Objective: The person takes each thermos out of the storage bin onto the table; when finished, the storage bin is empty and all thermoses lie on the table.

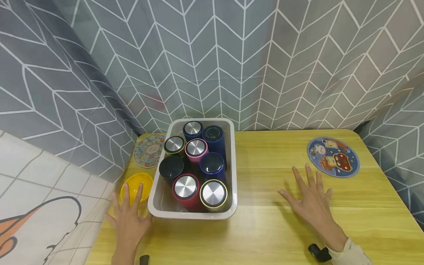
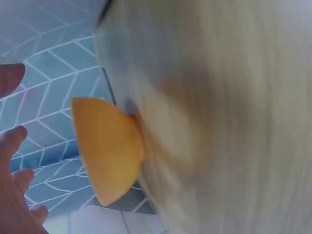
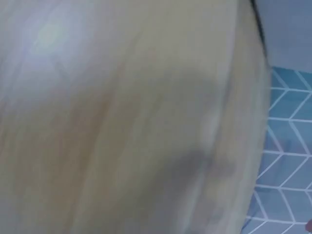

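My left hand (image 1: 127,219) is spread over the table's left side, its fingertips overlapping a yellow bowl (image 1: 148,181) in the head view. The left wrist view shows the orange-looking bowl (image 2: 107,148) standing apart from those fingers (image 2: 10,141). To the right, my right hand (image 1: 313,202) hovers with fingers spread and holds nothing. Between the hands stands a light grey plastic tub (image 1: 234,184) packed with several upright lidded bottles, among them a red one (image 1: 186,187), a pink one (image 1: 196,148) and a blue one (image 1: 212,163). In the right wrist view, only a sliver of hand shows.
A round patterned mat (image 1: 149,151) lies behind the bowl, partly hidden by the tub. Another round mat, blue with cartoon figures (image 1: 334,157), lies at the back right. The wooden table (image 1: 265,154) meets a grey chevron curtain (image 1: 258,66) at its back edge.
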A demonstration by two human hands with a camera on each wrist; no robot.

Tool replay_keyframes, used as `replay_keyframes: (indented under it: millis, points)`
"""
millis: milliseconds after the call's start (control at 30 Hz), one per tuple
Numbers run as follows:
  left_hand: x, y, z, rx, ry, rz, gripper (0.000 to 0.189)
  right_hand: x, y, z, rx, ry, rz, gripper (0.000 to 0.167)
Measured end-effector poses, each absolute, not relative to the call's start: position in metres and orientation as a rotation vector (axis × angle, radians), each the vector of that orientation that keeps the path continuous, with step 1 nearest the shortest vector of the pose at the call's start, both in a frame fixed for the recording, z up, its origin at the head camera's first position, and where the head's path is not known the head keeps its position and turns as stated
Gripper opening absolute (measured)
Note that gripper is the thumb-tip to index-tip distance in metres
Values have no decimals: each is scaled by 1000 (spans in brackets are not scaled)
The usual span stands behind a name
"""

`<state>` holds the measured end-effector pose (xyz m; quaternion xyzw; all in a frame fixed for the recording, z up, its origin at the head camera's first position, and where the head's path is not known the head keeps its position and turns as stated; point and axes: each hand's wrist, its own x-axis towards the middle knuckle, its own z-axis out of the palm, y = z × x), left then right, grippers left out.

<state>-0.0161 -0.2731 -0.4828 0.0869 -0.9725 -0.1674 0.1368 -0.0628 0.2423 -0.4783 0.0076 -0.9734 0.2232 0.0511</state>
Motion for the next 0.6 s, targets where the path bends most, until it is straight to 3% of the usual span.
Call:
replay_keyframes:
  millis: [200, 367, 600]
  points:
    - [-13, -263, -471, 245, -2594, -753, 73, -61, 226, -462, 255, -2850, 1019, 81]
    - [-10, -243, -447, 302, -2332, -1361, 49, -57, 197, -435, 506, -2511, 1495, 52]
    - [-3, -233, -426, 278, -2087, -2044, 36, -53, 149, -404, 781, -2224, 1978, 40]
